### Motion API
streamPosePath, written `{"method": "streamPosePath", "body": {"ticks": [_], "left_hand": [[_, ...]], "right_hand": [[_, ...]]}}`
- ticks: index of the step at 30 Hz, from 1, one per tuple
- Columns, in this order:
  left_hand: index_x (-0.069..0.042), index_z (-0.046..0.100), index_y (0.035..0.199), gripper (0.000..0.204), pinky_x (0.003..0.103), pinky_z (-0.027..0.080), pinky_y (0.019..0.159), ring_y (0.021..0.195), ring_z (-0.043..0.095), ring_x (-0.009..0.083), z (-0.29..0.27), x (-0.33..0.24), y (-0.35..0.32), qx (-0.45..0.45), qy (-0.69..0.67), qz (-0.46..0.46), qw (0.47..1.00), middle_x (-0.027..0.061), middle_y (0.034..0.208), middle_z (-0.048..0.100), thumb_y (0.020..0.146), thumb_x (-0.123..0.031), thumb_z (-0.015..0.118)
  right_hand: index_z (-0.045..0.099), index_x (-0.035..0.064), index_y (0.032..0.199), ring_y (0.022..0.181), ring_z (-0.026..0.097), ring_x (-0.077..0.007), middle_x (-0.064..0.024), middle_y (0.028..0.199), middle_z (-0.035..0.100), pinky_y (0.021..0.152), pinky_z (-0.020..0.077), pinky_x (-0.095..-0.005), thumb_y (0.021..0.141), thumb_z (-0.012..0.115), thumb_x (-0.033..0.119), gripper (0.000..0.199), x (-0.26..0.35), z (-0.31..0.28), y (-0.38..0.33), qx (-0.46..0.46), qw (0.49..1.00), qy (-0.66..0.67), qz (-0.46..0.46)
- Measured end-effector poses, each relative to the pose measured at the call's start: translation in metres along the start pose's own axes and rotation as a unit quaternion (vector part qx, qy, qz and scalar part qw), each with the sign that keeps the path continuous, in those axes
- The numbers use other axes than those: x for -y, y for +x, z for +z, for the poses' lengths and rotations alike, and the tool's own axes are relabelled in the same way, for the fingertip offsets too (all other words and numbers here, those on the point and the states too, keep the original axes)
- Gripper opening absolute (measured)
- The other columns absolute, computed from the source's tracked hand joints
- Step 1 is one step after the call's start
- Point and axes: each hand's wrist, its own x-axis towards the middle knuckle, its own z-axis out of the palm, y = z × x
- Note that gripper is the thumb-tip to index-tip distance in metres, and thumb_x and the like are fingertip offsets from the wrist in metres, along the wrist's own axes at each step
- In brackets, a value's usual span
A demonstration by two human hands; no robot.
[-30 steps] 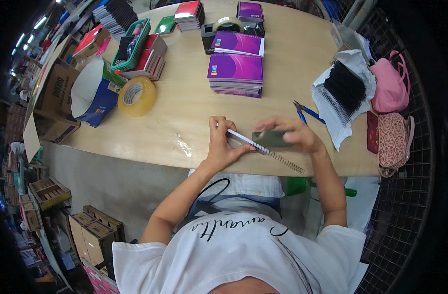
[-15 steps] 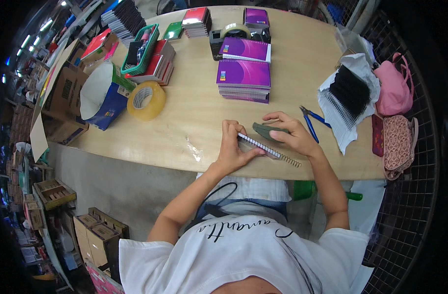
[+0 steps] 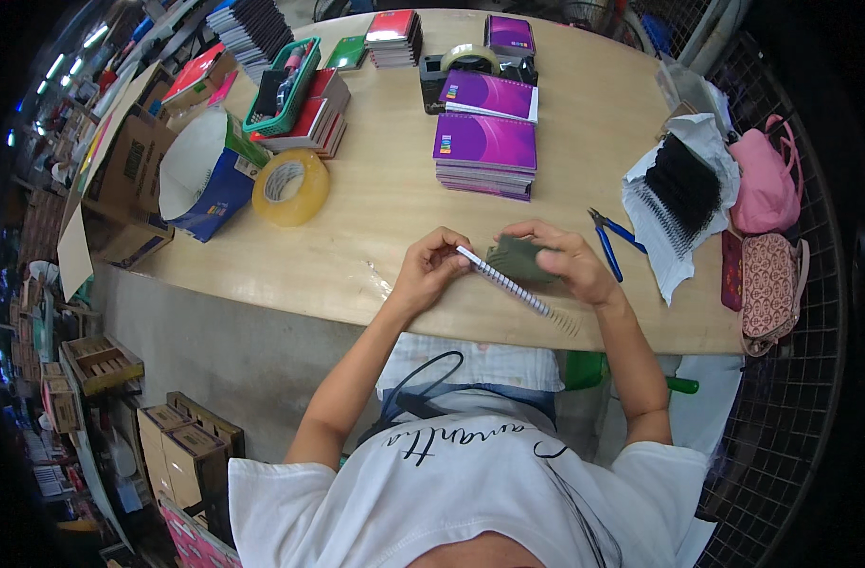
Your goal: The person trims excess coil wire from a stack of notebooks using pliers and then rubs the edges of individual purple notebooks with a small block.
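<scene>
My left hand (image 3: 428, 270) is closed, its fingertips pinching the far-left end of a small spiral notebook (image 3: 500, 278). The notebook stands edge-up, tilted, with its bound edge toward me. A wire coil runs through that edge, and a loose length of the coil (image 3: 565, 323) sticks out past the near-right end. In my right hand (image 3: 578, 263) is a folded dark green cloth (image 3: 521, 258), gripped between thumb and fingers against the notebook's far side. Blue-handled cutting pliers (image 3: 610, 244) lie to the right of my right hand.
Ahead stand purple notebooks (image 3: 485, 142) in a stack, with a tape dispenser (image 3: 432, 85) behind. A yellow tape roll (image 3: 309, 201), a green basket (image 3: 311, 83) and a cardboard box (image 3: 124, 175) are leftward. Black wire coils (image 3: 680, 185) on white paper and a pink pouch (image 3: 764, 185) lie rightward.
My left hand has slid to the notebook's far-left end, fingers now in a pinch. The green cloth has come down closer against the notebook, showing more of its flat side. The view has shifted slightly.
</scene>
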Motion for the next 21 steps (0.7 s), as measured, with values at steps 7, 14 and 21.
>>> {"method": "streamPosePath", "body": {"ticks": [7,14,21], "left_hand": [[-0.001,0.054,0.106,0.024,0.024,0.048,0.084,0.092,0.057,0.0093,0.003,0.003,0.004,-0.009,-0.021,0.034,0.999,0.0026,0.098,0.058,0.085,0.006,0.064],[-0.003,0.048,0.112,0.037,0.026,0.052,0.082,0.093,0.059,0.0124,0.004,0.003,0.005,-0.012,-0.043,0.014,0.999,0.0053,0.098,0.058,0.082,0.005,0.068],[-0.005,0.042,0.126,0.05,0.027,0.052,0.084,0.093,0.062,0.0137,0.001,-0.011,-0.008,-0.054,-0.067,0.024,0.996,0.0084,0.103,0.06,0.083,0.006,0.067]], "right_hand": [[0.069,-0.0016,0.11,0.114,0.056,-0.0282,-0.0187,0.122,0.058,0.1,0.0405,-0.0355,0.089,0.06,0.028,0.037,0.002,0.001,0.003,-0.013,0.99,0.141,0.011],[0.071,0.001,0.106,0.113,0.056,-0.0296,-0.0176,0.127,0.055,0.1,0.041,-0.037,0.087,0.063,0.023,0.03,0.006,0.005,0.016,0.003,0.997,-0.077,-0.022],[0.057,0.0017,0.125,0.115,0.049,-0.0375,-0.0211,0.124,0.054,0.102,0.0376,-0.0448,0.083,0.07,0.024,0.049,-0.021,-0.037,-0.019,-0.231,0.842,-0.483,-0.066]]}}
